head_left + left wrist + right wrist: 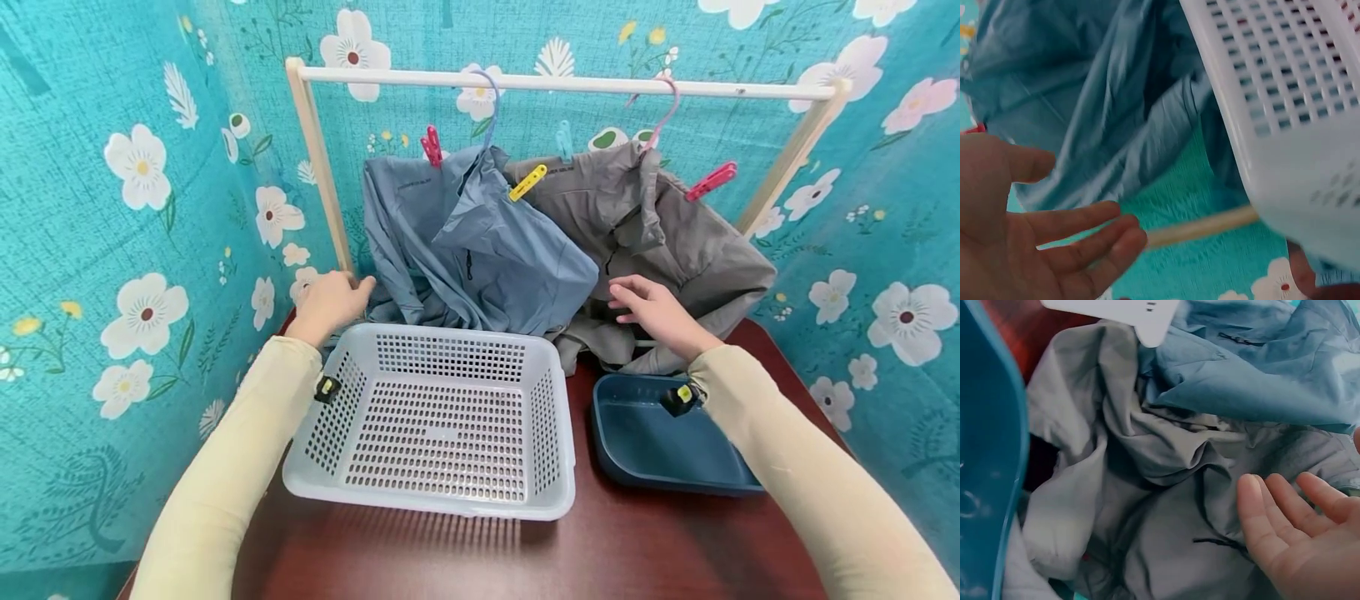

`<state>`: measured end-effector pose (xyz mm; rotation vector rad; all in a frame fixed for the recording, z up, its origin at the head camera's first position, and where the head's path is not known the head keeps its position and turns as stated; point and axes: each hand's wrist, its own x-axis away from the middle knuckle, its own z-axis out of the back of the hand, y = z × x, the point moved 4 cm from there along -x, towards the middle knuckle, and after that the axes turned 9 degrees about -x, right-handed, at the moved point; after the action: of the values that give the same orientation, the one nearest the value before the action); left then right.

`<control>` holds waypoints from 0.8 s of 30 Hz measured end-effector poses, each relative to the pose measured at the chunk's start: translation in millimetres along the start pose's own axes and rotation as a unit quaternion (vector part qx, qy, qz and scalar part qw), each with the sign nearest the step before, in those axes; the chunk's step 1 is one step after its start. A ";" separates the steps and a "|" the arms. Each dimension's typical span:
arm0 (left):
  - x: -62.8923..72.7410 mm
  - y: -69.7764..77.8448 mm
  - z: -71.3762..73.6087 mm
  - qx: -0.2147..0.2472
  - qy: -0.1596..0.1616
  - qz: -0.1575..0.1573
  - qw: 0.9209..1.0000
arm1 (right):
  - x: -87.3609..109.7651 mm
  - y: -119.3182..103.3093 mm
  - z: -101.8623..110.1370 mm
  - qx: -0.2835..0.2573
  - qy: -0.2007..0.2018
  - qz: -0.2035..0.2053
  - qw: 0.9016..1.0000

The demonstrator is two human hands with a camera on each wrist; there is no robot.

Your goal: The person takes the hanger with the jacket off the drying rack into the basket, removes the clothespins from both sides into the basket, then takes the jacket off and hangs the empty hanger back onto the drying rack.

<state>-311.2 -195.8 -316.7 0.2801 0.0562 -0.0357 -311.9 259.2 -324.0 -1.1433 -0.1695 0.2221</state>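
A blue jacket (510,250) hangs from a blue hanger (493,108) on the white rail. Beside it a grey jacket (600,200) hangs from a pink hanger (669,112). My left hand (330,304) is held up near the rack's left post, left of the blue jacket; in the left wrist view its fingers (1085,244) are loosely extended and hold nothing. My right hand (656,312) is in front of the grey jacket, fingers relaxed and empty. In the right wrist view the fingers (1279,506) appear close to the grey cloth; whether they touch it I cannot tell.
Clothespins in red (431,147), yellow (528,183), light blue (564,140) and pink (711,181) clip the jackets. A white perforated basket (442,507) stands on the dark red table (420,558). Right of it is a dark blue basin (675,479). Floral cloth (142,225) surrounds the table.
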 end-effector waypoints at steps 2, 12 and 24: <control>-4.0 -9.0 1.9 -0.006 -0.014 0.021 1.000 | -3.9 -3.9 -1.4 -0.004 0.003 0.009 1.000; -22.8 -33.2 10.3 0.115 -0.033 0.053 0.991 | -14.9 -22.5 -10.3 -0.052 0.009 0.021 0.998; -49.2 -37.6 2.7 0.269 -0.016 0.068 0.961 | -34.8 -32.5 -19.9 -0.100 0.015 0.033 0.994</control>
<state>-361.7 -231.3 -321.5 0.8278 -0.0062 0.0840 -337.7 219.7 -303.2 -1.3512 -0.1301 0.2513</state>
